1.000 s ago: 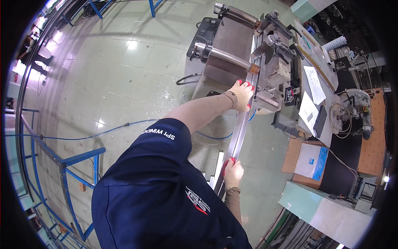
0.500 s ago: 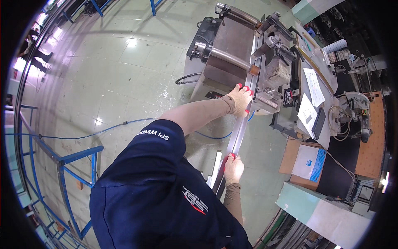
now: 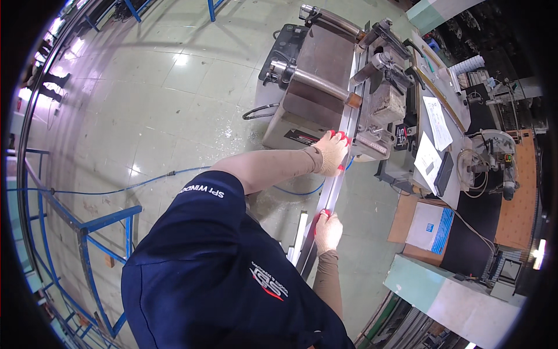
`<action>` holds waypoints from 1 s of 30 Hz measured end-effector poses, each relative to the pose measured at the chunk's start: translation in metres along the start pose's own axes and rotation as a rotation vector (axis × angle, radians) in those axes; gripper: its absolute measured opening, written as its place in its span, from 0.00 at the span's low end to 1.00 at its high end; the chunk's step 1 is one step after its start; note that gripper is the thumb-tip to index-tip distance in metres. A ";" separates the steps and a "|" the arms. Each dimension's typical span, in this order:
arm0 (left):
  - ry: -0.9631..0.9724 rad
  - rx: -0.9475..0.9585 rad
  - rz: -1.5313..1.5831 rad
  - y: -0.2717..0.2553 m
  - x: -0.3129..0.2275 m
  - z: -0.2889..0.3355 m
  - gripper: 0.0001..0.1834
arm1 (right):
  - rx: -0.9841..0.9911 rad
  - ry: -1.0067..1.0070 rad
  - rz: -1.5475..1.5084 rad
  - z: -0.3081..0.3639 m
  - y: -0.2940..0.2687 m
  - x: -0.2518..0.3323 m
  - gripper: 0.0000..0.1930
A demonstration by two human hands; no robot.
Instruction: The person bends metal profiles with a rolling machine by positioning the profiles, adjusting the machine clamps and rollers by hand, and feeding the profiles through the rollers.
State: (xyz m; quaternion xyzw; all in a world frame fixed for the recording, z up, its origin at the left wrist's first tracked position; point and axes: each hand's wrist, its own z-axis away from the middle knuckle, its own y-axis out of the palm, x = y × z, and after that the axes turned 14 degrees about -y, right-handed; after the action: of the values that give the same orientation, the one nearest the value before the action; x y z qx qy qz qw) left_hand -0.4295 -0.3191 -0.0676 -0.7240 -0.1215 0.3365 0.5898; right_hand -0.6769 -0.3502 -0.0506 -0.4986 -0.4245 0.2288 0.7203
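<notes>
L fingers now farther from machine, R fingers slightly nearer, gap btwn smaller

Floor: pale green tile, glossy, bright specks near the machine. On it: machine, blue hose strung loosely across, blue steel frame at left. Machine carries far part of the metal profile; near part sticks out over the floor. Counter at right: light top, two paper sheets, dark flat case by the nearer sheet, long yellow strip.
</notes>
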 end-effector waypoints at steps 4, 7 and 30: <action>-0.007 0.065 0.031 -0.014 0.001 -0.009 0.39 | 0.031 -0.011 0.039 -0.007 -0.003 0.002 0.18; 0.005 0.083 0.052 -0.017 0.006 -0.017 0.38 | 0.011 -0.036 -0.012 -0.014 -0.003 0.000 0.19; 0.099 0.043 0.047 -0.013 -0.004 0.018 0.40 | 0.036 -0.070 0.069 0.067 0.006 -0.024 0.23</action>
State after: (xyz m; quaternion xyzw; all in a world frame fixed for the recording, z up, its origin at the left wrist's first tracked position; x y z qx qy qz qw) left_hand -0.4409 -0.3036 -0.0558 -0.7296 -0.0680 0.3164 0.6024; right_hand -0.7459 -0.3309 -0.0554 -0.4918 -0.4280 0.2783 0.7054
